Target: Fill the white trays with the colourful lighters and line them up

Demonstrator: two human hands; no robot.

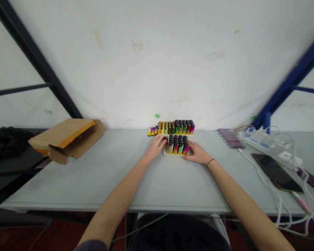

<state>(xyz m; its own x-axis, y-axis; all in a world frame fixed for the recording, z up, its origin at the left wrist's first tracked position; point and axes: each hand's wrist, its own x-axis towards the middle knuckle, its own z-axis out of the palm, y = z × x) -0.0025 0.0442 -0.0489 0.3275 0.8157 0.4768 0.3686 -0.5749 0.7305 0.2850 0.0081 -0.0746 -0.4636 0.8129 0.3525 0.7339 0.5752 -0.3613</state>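
A white tray [170, 153] stands on the table with rows of colourful, black-topped lighters [178, 149] upright in it. The tray's left column shows open slots along its front part. My left hand [155, 147] is at that left side, its fingertips closed on a lighter [165, 138] whose dark top shows; the rest of it is hidden. From the right, my right hand [198, 154] grips the tray, thumb at the front corner and fingers along the side. Just behind stand more lighters [184, 127], black-topped on the right and yellow-topped on the left.
Several lighters [153, 131] lie at the back left against the wall. An opened cardboard box [65, 134] rests on the table's left. To the right are a phone [276, 171], a white power strip [273, 148], a pixelated object [231, 138] and tangled white cables [279, 202].
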